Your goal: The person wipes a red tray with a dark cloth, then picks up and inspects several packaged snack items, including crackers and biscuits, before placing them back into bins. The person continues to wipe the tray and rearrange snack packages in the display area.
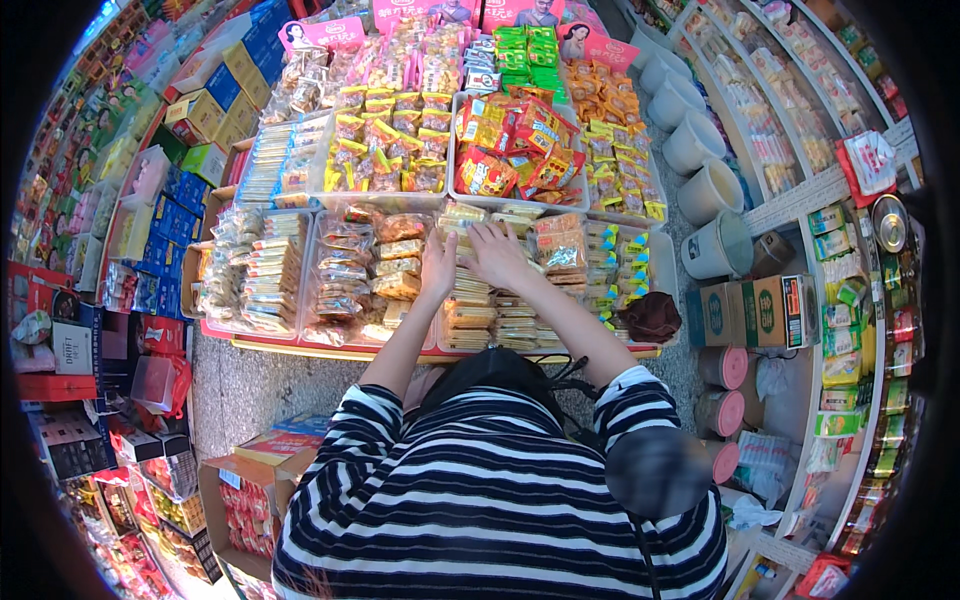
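Note:
My left hand (439, 264) is held edge-on beside a row of wrapped snack packets. It lies along the divide between the tray of amber-coloured packets (397, 268) and the tray of tan biscuit-like packets (468, 313). Palm down, my right hand (498, 256) rests with spread fingers over the far part of the tan packets and covers some of them. Neither hand appears to grip anything. Flat brown packets (560, 234) lie just right of my right hand. Left of my left hand, dark clear-wrapped packets (345, 262) are stacked in a column.
Red snack bags (517, 146) fill a white tray behind my hands, beside yellow-wrapped sweets (386, 142). A dark brown cloth or bag (651, 316) sits at the front right corner. White buckets (709, 193) line the right aisle; an open carton (247, 510) stands behind me at left.

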Motion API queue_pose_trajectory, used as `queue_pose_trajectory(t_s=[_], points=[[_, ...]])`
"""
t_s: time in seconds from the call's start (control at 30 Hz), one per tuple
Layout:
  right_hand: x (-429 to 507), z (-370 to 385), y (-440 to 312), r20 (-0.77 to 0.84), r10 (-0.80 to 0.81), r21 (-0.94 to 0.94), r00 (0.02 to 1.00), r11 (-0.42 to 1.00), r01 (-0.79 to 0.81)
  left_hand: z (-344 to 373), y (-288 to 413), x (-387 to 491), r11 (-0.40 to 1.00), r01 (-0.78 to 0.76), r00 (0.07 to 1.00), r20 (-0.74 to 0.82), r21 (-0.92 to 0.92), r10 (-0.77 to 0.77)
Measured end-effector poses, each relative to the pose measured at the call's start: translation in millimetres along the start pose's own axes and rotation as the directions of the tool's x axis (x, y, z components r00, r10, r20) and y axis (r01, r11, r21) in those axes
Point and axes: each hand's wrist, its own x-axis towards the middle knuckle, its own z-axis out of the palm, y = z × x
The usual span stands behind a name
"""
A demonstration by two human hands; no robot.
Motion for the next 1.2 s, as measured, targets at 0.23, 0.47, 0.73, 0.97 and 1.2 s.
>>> queue_pose_trajectory(t_s=[0.23,0.47,0.73,0.97,1.2], points=[[14,11,13,-0.092,-0.071,0.068,0.993,0.995,0.077,11,-2,21,1.0,0.026,0.999,-0.025,-0.016,-0.026],[-13,-34,27,-0.16,0.055,0.411,0.986,0.912,0.016,-1,-2,17,1.0,0.013,1.0,0.012,-0.01,-0.013],[-81,-15,44,0.003,0.085,0.148,0.996,0.985,-0.085,-1,33,-23,0.746,-0.508,0.856,0.159,0.431,0.492],[-79,1,46,-0.172,0.135,0.102,0.976,0.988,-0.119,16,23,-22,0.522,-0.573,0.812,0.351,0.632,0.466],[-108,-2,35,-0.168,0.12,0.21,0.978,0.974,-0.084,15,27,3,0.602,-0.685,0.728,0.372,0.41,0.576]])
